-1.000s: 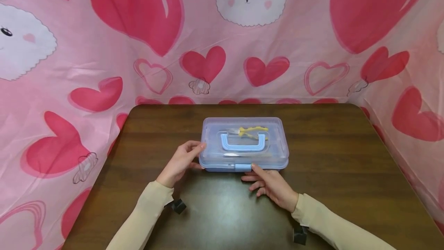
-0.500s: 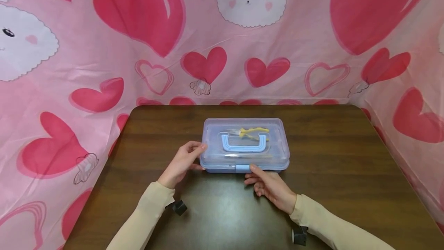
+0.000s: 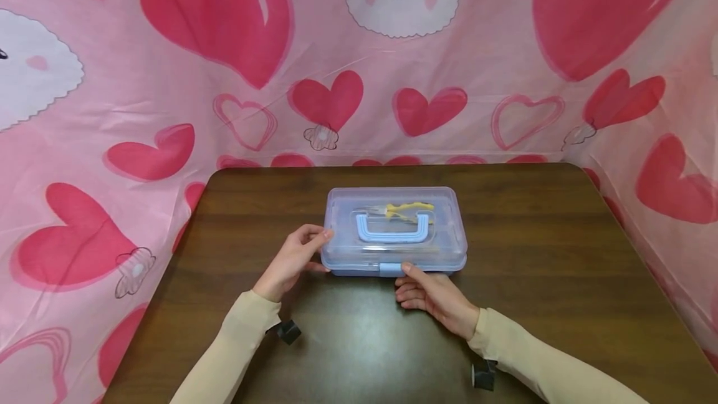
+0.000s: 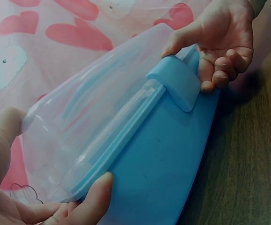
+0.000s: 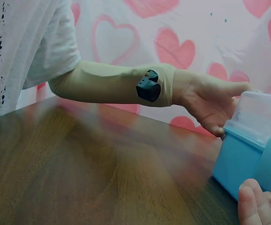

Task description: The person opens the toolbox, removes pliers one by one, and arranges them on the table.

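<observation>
A plastic storage box (image 3: 449, 229) with a clear lid and blue base sits on the table in the head view. Its lid carries a light blue handle (image 3: 392, 237), and yellow-handled pliers (image 3: 412, 207) show through it. My left hand (image 3: 288, 260) grips the left end, thumb on the lid and fingers low at the front corner. At the front, my right hand (image 3: 440, 304) has its thumb on the top edge of the blue latch (image 4: 175, 82), with the other fingers curled beside and below it. The latch lies against the blue base (image 4: 144, 159).
The dark wooden table (image 3: 538, 254) extends around the box on all sides. Behind it and at both sides hangs a pink cloth (image 3: 370, 58) printed with hearts. A small black device (image 3: 288, 332) is strapped at the left wrist, another (image 3: 483, 375) at the right.
The fingers of my right hand have drawn closer together and curled in, and its thumb has slid slightly left along the latch. The left hand and the box stay in place.
</observation>
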A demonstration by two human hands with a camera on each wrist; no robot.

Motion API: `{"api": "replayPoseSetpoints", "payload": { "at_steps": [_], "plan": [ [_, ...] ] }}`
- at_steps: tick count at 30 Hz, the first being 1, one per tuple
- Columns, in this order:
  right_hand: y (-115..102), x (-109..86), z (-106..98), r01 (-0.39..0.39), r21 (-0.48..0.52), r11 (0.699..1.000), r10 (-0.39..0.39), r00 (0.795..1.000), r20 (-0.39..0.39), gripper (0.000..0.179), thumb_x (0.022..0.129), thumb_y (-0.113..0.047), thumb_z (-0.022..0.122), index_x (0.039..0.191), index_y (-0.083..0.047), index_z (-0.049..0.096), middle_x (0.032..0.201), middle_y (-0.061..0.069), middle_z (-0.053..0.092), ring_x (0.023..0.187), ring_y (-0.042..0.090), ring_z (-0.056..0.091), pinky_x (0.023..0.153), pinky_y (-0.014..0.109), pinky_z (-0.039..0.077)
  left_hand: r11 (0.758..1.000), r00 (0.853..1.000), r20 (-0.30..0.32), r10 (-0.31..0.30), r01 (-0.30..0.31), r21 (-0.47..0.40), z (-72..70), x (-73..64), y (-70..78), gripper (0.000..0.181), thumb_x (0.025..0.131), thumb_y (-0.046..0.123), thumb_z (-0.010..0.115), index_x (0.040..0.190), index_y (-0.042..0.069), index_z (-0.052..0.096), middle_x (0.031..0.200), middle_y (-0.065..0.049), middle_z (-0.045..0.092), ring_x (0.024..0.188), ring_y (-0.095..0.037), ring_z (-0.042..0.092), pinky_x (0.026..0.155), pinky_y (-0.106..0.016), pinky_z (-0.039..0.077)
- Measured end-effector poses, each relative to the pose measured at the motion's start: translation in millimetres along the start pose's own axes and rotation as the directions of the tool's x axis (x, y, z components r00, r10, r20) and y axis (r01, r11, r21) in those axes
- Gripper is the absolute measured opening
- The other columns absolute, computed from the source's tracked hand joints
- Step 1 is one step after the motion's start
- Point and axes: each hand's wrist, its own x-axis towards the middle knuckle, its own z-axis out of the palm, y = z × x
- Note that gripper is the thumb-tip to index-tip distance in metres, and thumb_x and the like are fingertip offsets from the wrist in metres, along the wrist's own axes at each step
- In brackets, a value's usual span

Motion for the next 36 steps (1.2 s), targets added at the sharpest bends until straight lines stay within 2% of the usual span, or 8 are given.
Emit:
{"api": "replayPoseSetpoints", "payload": {
  "at_steps": [5,8,11,19,24,28,33,36],
  "plan": [
    [-3.6,-2.1,1.8,-0.011,0.006,1.000,0.011,1.000,0.022,0.068,0.104,-0.049,0.060,0.118,0.018,0.061,0.091,0.010,0.073,0.082,0.016,0.073,0.081,0.031,0.063,1.000,1.000,0.009,0.000,0.000,0.002,0.2,1.0,0.3,0.049,0.104,0.031,0.067,0.134,-0.004,0.051,0.112,-0.015,0.060,0.093,-0.025,0.062,0.071,-0.039,0.064],
    [-11.3,-3.3,3.4,-0.032,0.006,0.999,0.032,0.997,0.068,0.074,0.105,-0.050,0.057,0.120,0.022,0.057,0.087,0.008,0.072,0.077,0.014,0.072,0.079,0.030,0.063,1.000,1.000,0.012,0.000,0.000,0.007,-1.3,2.3,2.3,0.051,0.103,0.032,0.067,0.135,-0.004,0.051,0.113,-0.016,0.060,0.094,-0.025,0.062,0.072,-0.039,0.064],
    [-16.2,-4.9,2.7,-0.047,0.013,0.999,0.045,0.993,0.113,0.073,0.106,-0.048,0.056,0.125,0.023,0.053,0.091,0.009,0.071,0.081,0.014,0.072,0.082,0.030,0.062,1.000,1.000,0.017,-0.005,0.005,0.011,-3.5,2.6,3.1,0.052,0.103,0.033,0.067,0.137,-0.004,0.051,0.115,-0.017,0.060,0.095,-0.027,0.061,0.072,-0.038,0.064],
    [-11.9,-8.6,-7.7,-0.025,-0.031,0.999,0.030,0.982,0.189,0.047,0.108,-0.033,0.058,0.130,0.009,0.055,0.112,0.009,0.068,0.104,0.019,0.069,0.093,0.033,0.058,1.000,0.999,0.035,-0.016,0.016,0.004,-4.3,2.5,4.0,0.054,0.103,0.033,0.067,0.139,-0.004,0.050,0.118,-0.017,0.060,0.099,-0.030,0.061,0.073,-0.038,0.064],
    [-9.2,-7.5,-13.9,0.013,-0.071,0.997,0.004,0.971,0.241,0.034,0.107,-0.027,0.059,0.124,0.003,0.058,0.113,0.008,0.068,0.103,0.016,0.070,0.087,0.029,0.058,1.000,0.999,0.032,-0.025,0.024,0.006,-6.0,2.2,4.8,0.054,0.103,0.035,0.067,0.138,-0.003,0.051,0.118,-0.018,0.058,0.100,-0.032,0.060,0.074,-0.038,0.064],
    [-5.8,-4.9,-16.8,0.024,-0.065,0.998,-0.005,0.960,0.279,0.027,0.106,-0.018,0.060,0.122,0.005,0.059,0.109,0.007,0.071,0.096,0.013,0.071,0.082,0.026,0.059,1.000,0.999,0.035,-0.019,0.019,0.000,-7.1,1.9,5.3,0.052,0.103,0.032,0.067,0.137,-0.003,0.051,0.118,-0.018,0.057,0.099,-0.033,0.061,0.073,-0.038,0.064],
    [-1.2,-3.9,-18.6,-0.021,-0.075,0.997,0.038,0.971,0.235,0.019,0.105,-0.013,0.062,0.112,0.004,0.065,0.096,0.004,0.074,0.081,0.007,0.070,0.073,0.020,0.059,1.000,0.999,0.042,-0.014,0.014,-0.008,-7.7,2.1,4.9,0.050,0.104,0.032,0.066,0.137,-0.003,0.052,0.118,-0.019,0.058,0.096,-0.031,0.063,0.073,-0.039,0.064],
    [-1.5,-4.5,-19.9,-0.041,-0.034,0.999,0.046,0.981,0.187,0.018,0.105,-0.015,0.062,0.109,0.001,0.069,0.097,0.003,0.076,0.079,0.004,0.070,0.070,0.017,0.057,1.000,0.998,0.055,-0.009,0.009,-0.005,-7.8,2.4,4.3,0.052,0.104,0.032,0.066,0.138,-0.004,0.051,0.119,-0.019,0.058,0.097,-0.029,0.063,0.074,-0.039,0.064]
  ]
}}
